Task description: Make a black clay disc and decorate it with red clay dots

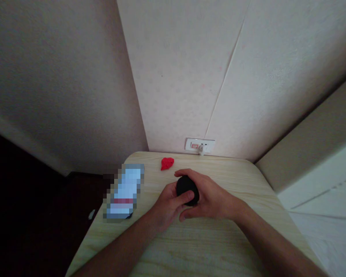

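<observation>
Between my two hands is a black, round object point(185, 184) with a smooth, dark top; its exact kind does not show. My left hand point(166, 206) grips it from the left, the thumb lying across its top and the other fingers hidden beneath. From the right, my right hand point(213, 196) curves around it, fingers along the far side and thumb on the near side. Both hands are over the pale wood-grain table point(213, 246). Beyond them, a small crumpled red piece point(167, 163) lies near the back edge.
At the table's left edge is a pixelated, phone-like device point(126, 188) with a bright screen. A wall socket point(200, 145) with a plug in it sits just above the back edge. Walls rise behind and left; white furniture point(320, 173) stands at the right.
</observation>
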A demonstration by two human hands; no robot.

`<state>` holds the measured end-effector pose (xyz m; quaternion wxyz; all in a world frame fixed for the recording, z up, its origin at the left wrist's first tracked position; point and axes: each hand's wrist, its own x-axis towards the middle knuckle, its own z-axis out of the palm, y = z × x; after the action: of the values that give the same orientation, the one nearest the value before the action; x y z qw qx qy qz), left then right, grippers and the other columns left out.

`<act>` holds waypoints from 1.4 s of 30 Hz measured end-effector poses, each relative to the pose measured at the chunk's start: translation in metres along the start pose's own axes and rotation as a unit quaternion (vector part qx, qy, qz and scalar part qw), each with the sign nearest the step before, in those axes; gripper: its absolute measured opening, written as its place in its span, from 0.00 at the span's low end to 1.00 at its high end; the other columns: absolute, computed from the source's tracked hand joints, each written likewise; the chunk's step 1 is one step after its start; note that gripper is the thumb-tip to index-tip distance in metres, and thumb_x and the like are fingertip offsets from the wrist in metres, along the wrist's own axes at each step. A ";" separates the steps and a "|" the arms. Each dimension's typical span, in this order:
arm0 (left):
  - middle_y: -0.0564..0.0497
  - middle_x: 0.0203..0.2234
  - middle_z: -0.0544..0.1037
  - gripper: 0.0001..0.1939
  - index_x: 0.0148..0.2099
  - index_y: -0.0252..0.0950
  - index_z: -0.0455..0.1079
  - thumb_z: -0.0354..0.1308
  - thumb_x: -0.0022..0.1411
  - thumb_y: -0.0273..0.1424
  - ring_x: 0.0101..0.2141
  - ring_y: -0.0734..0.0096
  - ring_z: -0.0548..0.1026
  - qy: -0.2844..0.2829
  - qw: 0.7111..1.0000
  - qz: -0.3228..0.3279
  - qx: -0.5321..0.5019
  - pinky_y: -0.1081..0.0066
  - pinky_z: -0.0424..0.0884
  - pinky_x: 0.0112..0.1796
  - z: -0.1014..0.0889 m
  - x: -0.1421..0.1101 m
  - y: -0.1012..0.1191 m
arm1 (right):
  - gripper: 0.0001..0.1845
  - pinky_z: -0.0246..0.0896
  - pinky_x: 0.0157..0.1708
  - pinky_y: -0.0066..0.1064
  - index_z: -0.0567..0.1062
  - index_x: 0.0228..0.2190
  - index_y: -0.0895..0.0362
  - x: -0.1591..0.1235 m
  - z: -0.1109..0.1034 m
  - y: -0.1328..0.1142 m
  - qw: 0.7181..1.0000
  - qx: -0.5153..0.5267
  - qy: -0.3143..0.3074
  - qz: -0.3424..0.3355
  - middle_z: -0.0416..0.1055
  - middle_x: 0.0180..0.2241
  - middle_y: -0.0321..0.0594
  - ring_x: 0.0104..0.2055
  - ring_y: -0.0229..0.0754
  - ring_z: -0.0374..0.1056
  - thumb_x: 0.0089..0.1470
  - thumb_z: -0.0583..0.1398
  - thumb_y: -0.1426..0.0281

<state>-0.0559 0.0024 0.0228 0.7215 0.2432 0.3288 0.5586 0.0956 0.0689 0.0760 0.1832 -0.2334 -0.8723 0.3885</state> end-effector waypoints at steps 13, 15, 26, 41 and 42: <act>0.49 0.33 0.83 0.16 0.40 0.34 0.80 0.74 0.53 0.39 0.35 0.69 0.79 0.084 0.994 0.063 -0.041 0.73 0.74 0.37 0.002 0.002 -0.001 | 0.49 0.64 0.58 0.41 0.65 0.58 0.55 0.005 0.012 0.007 0.998 -0.003 0.025 -0.061 0.70 0.57 0.47 0.58 0.51 0.68 0.36 0.78 0.69; 0.48 0.32 0.83 0.16 0.39 0.32 0.80 0.75 0.51 0.37 0.33 0.69 0.79 0.089 0.993 0.063 -0.034 0.73 0.74 0.35 0.001 0.003 0.000 | 0.49 0.64 0.58 0.41 0.65 0.58 0.55 0.004 0.011 0.007 0.998 0.000 0.020 -0.064 0.69 0.58 0.47 0.58 0.52 0.68 0.36 0.78 0.69; 0.49 0.29 0.82 0.15 0.37 0.31 0.80 0.76 0.49 0.34 0.30 0.72 0.76 0.102 0.991 0.079 0.034 0.75 0.69 0.32 0.001 0.002 0.000 | 0.55 0.65 0.59 0.44 0.61 0.63 0.56 0.004 0.023 0.015 0.998 -0.033 0.031 -0.046 0.68 0.60 0.51 0.59 0.53 0.68 0.37 0.77 0.72; 0.51 0.25 0.81 0.19 0.34 0.31 0.79 0.79 0.43 0.35 0.27 0.72 0.76 0.088 0.993 0.053 0.054 0.74 0.70 0.31 0.001 0.001 0.000 | 0.50 0.68 0.56 0.44 0.67 0.61 0.58 0.005 0.017 0.010 0.998 -0.059 0.032 -0.020 0.74 0.57 0.50 0.56 0.54 0.73 0.38 0.77 0.67; 0.51 0.26 0.81 0.19 0.34 0.31 0.79 0.79 0.43 0.35 0.28 0.72 0.76 0.089 0.993 0.055 0.056 0.74 0.70 0.31 0.001 0.001 -0.001 | 0.51 0.68 0.56 0.44 0.66 0.61 0.58 0.005 0.018 0.010 0.998 -0.056 0.031 -0.018 0.73 0.57 0.51 0.56 0.54 0.73 0.37 0.77 0.67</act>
<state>-0.0546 0.0029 0.0229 0.6430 0.2503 0.4083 0.5977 0.0855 0.0668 0.0579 0.2036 -0.2391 -0.8909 0.3282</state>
